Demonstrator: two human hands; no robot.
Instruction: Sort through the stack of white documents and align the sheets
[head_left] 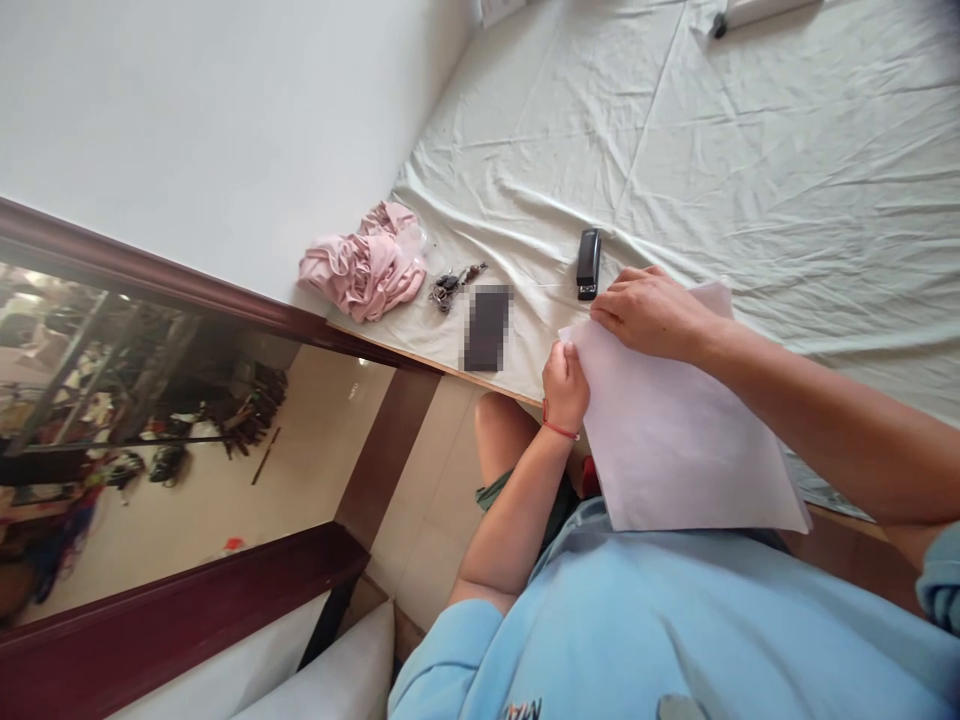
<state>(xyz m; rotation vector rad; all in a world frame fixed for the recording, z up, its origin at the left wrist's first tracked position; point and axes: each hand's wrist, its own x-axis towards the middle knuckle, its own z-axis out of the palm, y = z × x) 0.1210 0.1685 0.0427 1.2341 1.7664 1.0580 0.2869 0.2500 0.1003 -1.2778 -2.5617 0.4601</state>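
Note:
Several white sheets of paper point(675, 430) lie stacked across my lap and the edge of the cloth-covered surface. My left hand point(566, 388), with a red string on its wrist, is closed on the upper left corner, thumb on top. Bent over the upper edge of the stack is my right hand point(651, 310), its fingers pressed together on the paper; the fingertips are partly hidden. Just beyond my right fingertips a black stapler point(589, 264) rests on the cloth, apart from both hands.
A pale wrinkled cloth point(750, 200) covers the surface. To the left lie a blurred dark phone-like rectangle point(486, 328), a bunch of keys point(450, 290) and a bundled pink cloth point(367, 265). A white wall point(210, 130) and a dark red wooden frame point(225, 300) bound the left side.

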